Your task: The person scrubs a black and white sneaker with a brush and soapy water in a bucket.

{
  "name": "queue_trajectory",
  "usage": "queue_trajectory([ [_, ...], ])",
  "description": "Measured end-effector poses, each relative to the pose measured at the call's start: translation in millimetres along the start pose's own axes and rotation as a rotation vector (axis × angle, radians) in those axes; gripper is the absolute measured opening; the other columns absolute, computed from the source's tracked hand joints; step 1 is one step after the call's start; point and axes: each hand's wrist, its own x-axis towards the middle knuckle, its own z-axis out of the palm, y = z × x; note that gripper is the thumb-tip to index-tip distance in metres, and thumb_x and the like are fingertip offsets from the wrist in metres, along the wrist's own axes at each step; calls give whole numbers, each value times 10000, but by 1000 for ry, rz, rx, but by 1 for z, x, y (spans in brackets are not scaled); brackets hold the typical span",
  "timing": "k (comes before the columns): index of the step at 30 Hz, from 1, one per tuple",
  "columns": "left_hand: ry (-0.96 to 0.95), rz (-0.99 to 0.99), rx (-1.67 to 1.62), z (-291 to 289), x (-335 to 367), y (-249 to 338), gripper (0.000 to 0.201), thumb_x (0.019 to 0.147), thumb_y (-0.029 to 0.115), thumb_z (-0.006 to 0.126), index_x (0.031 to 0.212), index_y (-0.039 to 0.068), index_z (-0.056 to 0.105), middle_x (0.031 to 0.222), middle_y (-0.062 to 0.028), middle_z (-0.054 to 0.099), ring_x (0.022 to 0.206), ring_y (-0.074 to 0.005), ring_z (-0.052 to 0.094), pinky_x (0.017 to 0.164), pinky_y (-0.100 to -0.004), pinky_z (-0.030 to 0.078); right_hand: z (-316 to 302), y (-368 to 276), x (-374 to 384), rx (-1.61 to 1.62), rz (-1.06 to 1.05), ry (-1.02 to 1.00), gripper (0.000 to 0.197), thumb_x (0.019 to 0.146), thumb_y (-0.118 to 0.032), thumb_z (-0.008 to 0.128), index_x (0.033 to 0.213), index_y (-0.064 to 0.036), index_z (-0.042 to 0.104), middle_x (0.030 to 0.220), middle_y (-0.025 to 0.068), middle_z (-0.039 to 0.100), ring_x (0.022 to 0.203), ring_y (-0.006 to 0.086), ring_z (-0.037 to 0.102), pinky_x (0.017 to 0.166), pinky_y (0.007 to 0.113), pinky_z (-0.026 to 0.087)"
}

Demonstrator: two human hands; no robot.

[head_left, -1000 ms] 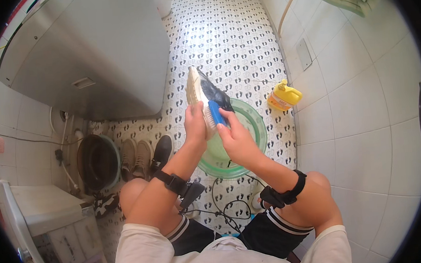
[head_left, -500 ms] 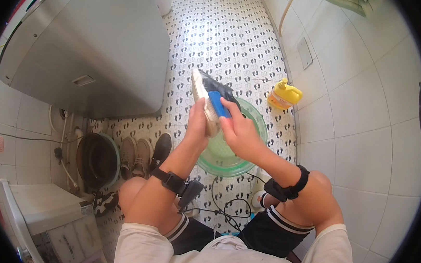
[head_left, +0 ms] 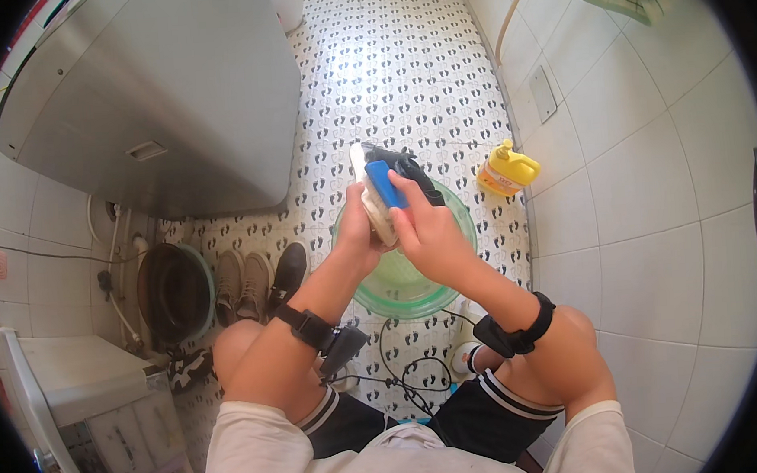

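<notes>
Over a green basin [head_left: 417,308] on the floor, my left hand [head_left: 358,229] grips a black shoe [head_left: 411,170] with a white sole [head_left: 358,158]. The shoe is tilted, its sole edge turned toward the left and its toe pointing away from me. My right hand [head_left: 430,233] is closed round a blue brush [head_left: 381,180], which lies against the side of the sole. The brush's bristles are mostly hidden between it and the shoe. Part of the shoe's heel is covered by my hands.
A yellow jug [head_left: 508,170] stands right of the basin by the tiled wall. To the left are a pair of brown shoes [head_left: 251,283], a single black shoe [head_left: 290,272] and a dark-filled basin [head_left: 178,292]. A grey appliance [head_left: 171,102] fills the far left. Cables [head_left: 413,382] lie between my feet.
The shoe has come slightly nearer to me and lower over the basin. The brush has shifted a little up and left along the sole, toward the toe.
</notes>
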Motion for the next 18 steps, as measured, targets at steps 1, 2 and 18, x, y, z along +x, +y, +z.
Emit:
queue_trajectory([
  [1, -28, 0, 31, -2, 3, 1, 572, 997, 519, 231, 1221, 137, 593, 1186, -95, 647, 1093, -241, 632, 899, -428, 522, -2, 0, 1, 8, -12, -9, 501, 979, -177, 537, 1446, -42, 418, 676, 268, 631, 619, 469, 639, 584, 530, 496],
  [2, -31, -1, 30, -2, 3, 2, 572, 997, 519, 231, 1221, 137, 593, 1186, -95, 647, 1093, -241, 632, 899, -428, 522, -3, 0, 0, 16, -25, -19, 502, 979, -177, 536, 1446, -35, 415, 674, 269, 629, 618, 465, 640, 579, 531, 493],
  [18, 34, -19, -20, -13, 6, 14, 651, 988, 582, 183, 1298, 153, 564, 1280, -112, 610, 1170, -268, 591, 981, -489, 470, -8, -9, -9, -90, -96, -101, 529, 974, -174, 544, 1471, -59, 403, 674, 246, 632, 623, 444, 639, 591, 523, 490],
])
